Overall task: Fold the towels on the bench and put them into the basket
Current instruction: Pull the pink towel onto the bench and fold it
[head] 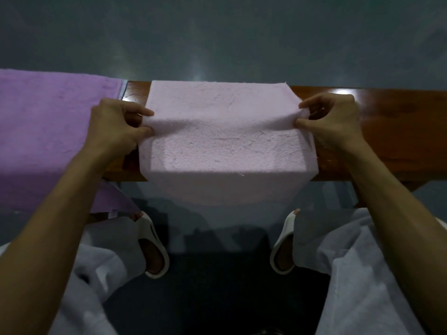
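so, the pale pink towel (pixel 225 151) is laid across the brown wooden bench (pixel 399 131), pretty much dead centre in the view. its far edge lines up with the far side of the bench, and the near part spills over the front edge and hangs down toward the person's feet. there's a raised crease running across the middle of it, side to side, between the two hands.

the left hand (pixel 113 128) has the towel's left edge pinched between thumb and curled fingers, right where that crease starts. the right hand (pixel 332 119) does the same on the right edge, with a little bunch of cloth gathered at its fingertips. both hands are lifted a bit off the bench top, and the cloth between them is pulled fairly taut.

just to the left there's a darker purple towel (pixel 43 131), also draped over the bench and hanging off the front. the left forearm crosses over it. the two towels sit close together but a strip of bare wood shows between them.

below the bench you can see two white slippers (pixel 157 247) on a dark floor, and light-coloured trousers (pixel 362 274) at the bottom corners. grey floor (pixel 217 32) past the bench.
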A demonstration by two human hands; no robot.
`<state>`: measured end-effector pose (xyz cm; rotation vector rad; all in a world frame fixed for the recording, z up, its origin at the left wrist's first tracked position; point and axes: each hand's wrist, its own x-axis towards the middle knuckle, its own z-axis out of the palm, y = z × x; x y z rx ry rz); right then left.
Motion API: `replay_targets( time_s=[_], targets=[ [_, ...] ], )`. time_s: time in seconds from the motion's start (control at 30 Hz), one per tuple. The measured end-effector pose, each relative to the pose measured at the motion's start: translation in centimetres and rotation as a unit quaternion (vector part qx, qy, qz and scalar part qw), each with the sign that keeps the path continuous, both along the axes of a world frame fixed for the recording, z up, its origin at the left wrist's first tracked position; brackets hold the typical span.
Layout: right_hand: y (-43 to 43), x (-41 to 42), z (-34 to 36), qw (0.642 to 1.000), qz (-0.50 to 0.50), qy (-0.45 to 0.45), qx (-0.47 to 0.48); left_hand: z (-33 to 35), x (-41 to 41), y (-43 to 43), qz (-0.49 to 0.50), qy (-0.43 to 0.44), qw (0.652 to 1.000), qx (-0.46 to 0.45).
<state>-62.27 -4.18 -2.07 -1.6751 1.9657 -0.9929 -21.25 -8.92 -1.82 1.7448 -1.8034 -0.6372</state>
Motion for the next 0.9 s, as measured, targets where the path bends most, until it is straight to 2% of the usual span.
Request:
replay_targets(
  time_s=[0.1,0.2,0.43,0.53,0.6,0.7,0.77,0.83,0.9],
  targets=[
    [-0.2,-0.2,-0.2,0.998,-0.016,0.055,-0.031,0.0,-0.2,0.0,0.012,-0.015,0.999,-0.038],
    [-0.4,-0.4,-0.3,0.996,-0.04,0.069,-0.036,0.0,0.0,-0.4,0.03,-0.021,0.997,-0.07],
    [-0.8,-1.4,-0.6,0.992,-0.119,0.027,0.004,0.0,0.0,-0.6,0.046,-0.031,0.996,-0.075],
    [-0.8,-1.3,-0.4,0.991,-0.132,0.025,0.017,0.1,-0.1,-0.5,0.076,-0.067,0.993,-0.054],
    [-0.8,-1.1,-0.1,0.991,-0.13,0.008,0.026,0.1,-0.1,-0.5,0.073,-0.028,0.996,-0.033],
    [-0.5,-0.5,0.7,0.988,-0.122,-0.052,0.074,0.6,-0.7,-0.2,0.055,0.069,0.996,0.026],
    [-0.3,0.0,1.4,0.977,-0.106,-0.143,0.116,1.0,-1.4,0.0,0.057,0.149,0.983,0.088],
    [-0.2,0.3,2.1,0.952,-0.083,-0.251,0.155,1.2,-2.3,0.0,0.067,0.223,0.962,0.145],
    [-0.7,0.3,2.5,0.918,-0.063,-0.347,0.181,1.1,-2.9,-0.5,0.086,0.272,0.945,0.162]
  ],
)
